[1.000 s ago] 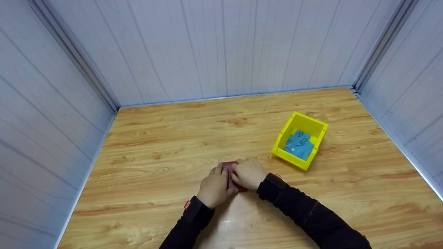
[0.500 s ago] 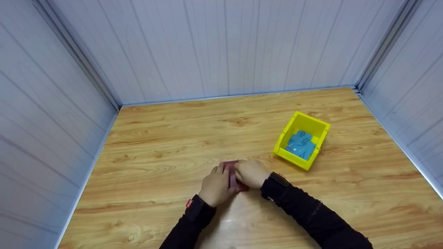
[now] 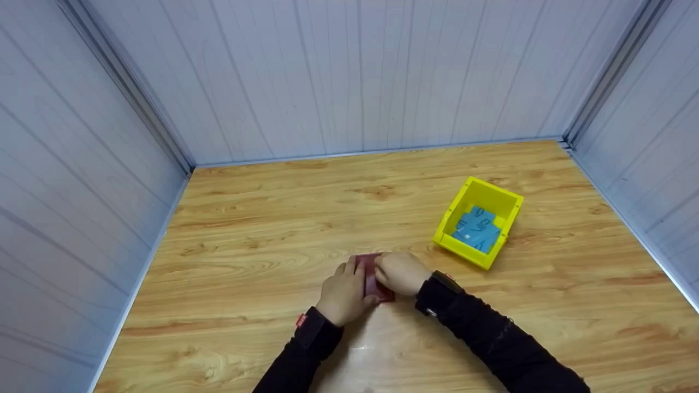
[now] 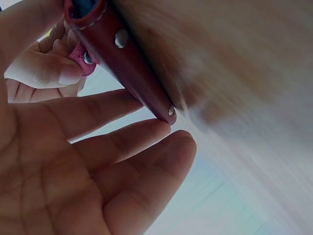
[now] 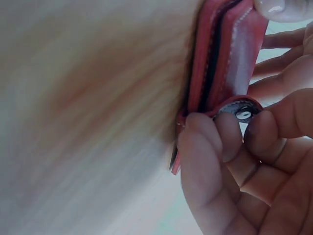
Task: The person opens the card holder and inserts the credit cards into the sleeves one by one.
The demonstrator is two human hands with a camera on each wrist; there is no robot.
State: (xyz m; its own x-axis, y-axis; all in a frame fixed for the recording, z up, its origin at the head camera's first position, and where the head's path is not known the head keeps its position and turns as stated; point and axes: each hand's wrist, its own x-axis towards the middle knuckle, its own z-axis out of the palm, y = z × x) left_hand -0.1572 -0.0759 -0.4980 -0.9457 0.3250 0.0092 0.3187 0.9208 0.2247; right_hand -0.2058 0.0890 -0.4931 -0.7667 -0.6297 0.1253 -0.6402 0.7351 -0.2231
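A dark red leather wallet (image 3: 372, 289) lies on the wooden table, between my two hands in the head view. Along its left side my left hand (image 3: 339, 295) holds it, with the thumb at the near end. The left wrist view shows fingertips touching the wallet's edge (image 4: 139, 73), which carries metal studs. From the right, my right hand (image 3: 403, 273) pinches a short strap with a metal snap (image 5: 243, 113). Pale stitching runs along the wallet's red edges in the right wrist view. My right fingers partly hide the wallet from above.
To the right and farther back stands a yellow plastic bin (image 3: 464, 251), with several blue cards (image 3: 478, 229) marked VIP inside. Pale panel walls (image 3: 338, 82) close off the table's back and both sides.
My right hand has shifted slightly right, and its fingers have drawn in around the strap. More of the wallet's top shows now. The left hand stays against the wallet. The camera view has drifted slightly.
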